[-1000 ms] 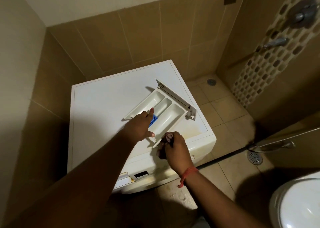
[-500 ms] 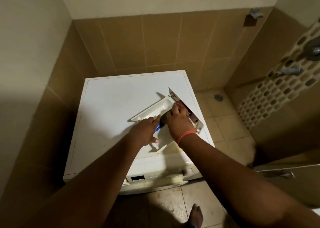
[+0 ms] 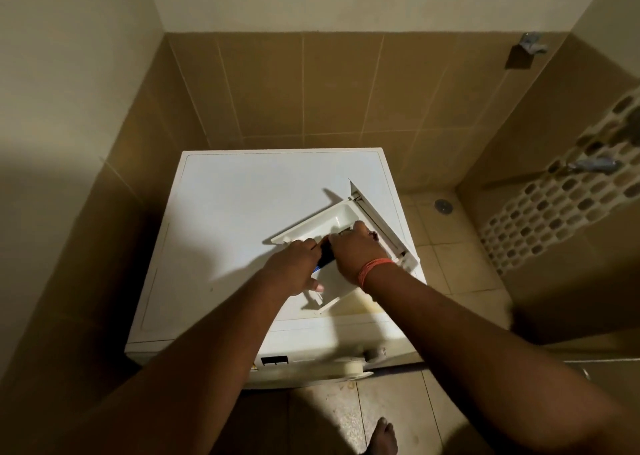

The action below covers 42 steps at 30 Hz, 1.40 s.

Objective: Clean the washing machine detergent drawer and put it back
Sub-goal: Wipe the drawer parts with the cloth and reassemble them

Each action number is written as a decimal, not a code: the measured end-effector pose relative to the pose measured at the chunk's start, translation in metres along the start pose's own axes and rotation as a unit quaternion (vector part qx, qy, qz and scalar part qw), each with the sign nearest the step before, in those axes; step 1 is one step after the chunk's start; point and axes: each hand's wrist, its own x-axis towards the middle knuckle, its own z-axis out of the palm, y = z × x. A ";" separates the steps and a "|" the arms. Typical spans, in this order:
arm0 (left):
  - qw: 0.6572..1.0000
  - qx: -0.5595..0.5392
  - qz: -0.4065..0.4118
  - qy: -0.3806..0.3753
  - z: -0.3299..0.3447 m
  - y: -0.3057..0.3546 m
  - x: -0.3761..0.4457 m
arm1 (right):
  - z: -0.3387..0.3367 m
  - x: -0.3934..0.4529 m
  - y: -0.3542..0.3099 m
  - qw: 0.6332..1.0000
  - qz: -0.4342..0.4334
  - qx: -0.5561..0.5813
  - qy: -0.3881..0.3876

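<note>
Tiled bathroom, washing machine (image 3: 242, 219) top, detergent drawer (image 3: 341, 214) lying on it.
Left hand (image 3: 294, 267) clasps drawer's near edge; right hand (image 3: 353, 252) grip clenched on dark cloth (image 3: 326, 252) inside.

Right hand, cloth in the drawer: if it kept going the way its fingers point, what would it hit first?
Probably the drawer's front panel, standing just beyond the right hand; the fingertips already lie close to it, though depth is unclear.

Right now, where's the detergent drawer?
Head view: the detergent drawer lies out of its slot on top of the washing machine, toward its right front corner, angled diagonally, under the left hand and right hand.
</note>
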 end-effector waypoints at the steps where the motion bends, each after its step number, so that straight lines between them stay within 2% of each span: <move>1: 1.000 -0.008 -0.001 0.000 0.000 0.000 0.000 | -0.007 0.001 0.007 1.000 0.001 0.001 0.004; 4: 0.999 -0.033 0.001 0.005 0.003 -0.002 0.000 | -0.013 0.001 0.020 0.997 -0.001 -0.057 0.057; 7: 0.999 -0.038 -0.001 0.001 0.004 -0.003 -0.001 | -0.006 0.001 0.014 0.994 -0.014 -0.091 0.053; 18: 0.996 -0.091 -0.018 -0.004 0.005 -0.004 0.002 | -0.009 0.024 0.000 0.998 -0.001 -0.047 0.049; 26: 0.995 -0.099 -0.025 0.000 0.007 -0.001 0.002 | -0.004 0.038 -0.017 0.992 0.095 0.057 0.065; 29: 0.997 -0.081 -0.021 -0.005 0.004 -0.001 0.002 | -0.005 0.036 -0.003 0.991 0.063 0.100 0.067; 33: 0.996 -0.081 -0.025 -0.038 0.000 0.004 0.002 | -0.020 0.027 0.023 0.982 0.010 0.184 0.034; 36: 0.996 -0.071 -0.016 -0.047 -0.002 0.006 0.004 | -0.031 0.016 0.038 0.975 0.015 0.197 0.099; 38: 0.996 -0.074 -0.013 -0.054 -0.003 0.006 0.004 | -0.042 0.010 0.041 0.969 0.012 0.165 0.184; 40: 0.996 -0.075 -0.012 -0.054 -0.004 0.005 0.004 | -0.053 0.008 0.041 0.965 0.000 0.083 0.247; 42: 0.996 -0.076 -0.009 -0.050 -0.003 0.004 0.004 | -0.050 0.009 0.036 0.977 -0.012 -0.003 0.215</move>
